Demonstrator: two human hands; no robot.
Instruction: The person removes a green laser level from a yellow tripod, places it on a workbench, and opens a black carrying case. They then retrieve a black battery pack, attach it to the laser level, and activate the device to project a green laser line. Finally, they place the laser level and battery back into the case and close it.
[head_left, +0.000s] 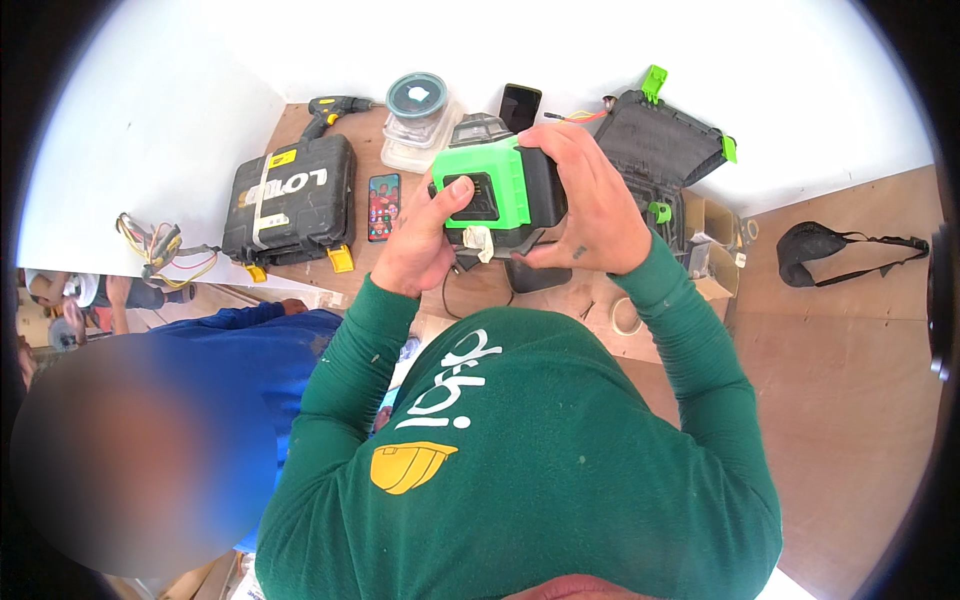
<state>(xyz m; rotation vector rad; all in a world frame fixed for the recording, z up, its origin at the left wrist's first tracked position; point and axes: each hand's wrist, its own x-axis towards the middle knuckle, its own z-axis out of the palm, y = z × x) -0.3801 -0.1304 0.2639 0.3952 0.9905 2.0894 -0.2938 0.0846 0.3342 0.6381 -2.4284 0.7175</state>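
Note:
Above the wooden workbench [375, 130] I hold up a bright green and black laser level [508, 180]. My left hand [418, 245] grips its left side, the thumb lying on a dark panel in the green face. Around the black right end curls my right hand [595, 205], fingers over the top and thumb below. A crumpled pale scrap of tape or paper [478, 242] sticks to its lower edge. Behind it, an open dark case with green latches [660, 135] stands against the wall.
Left of my hands are a phone with a lit screen [384, 208], a black toolbox [290, 195] and a drill [330, 115]. Stacked plastic tubs [416, 100] and a dark phone [520, 106] stand behind. A person in blue [240, 380] is close at my left. A black strap [845, 245] lies far right.

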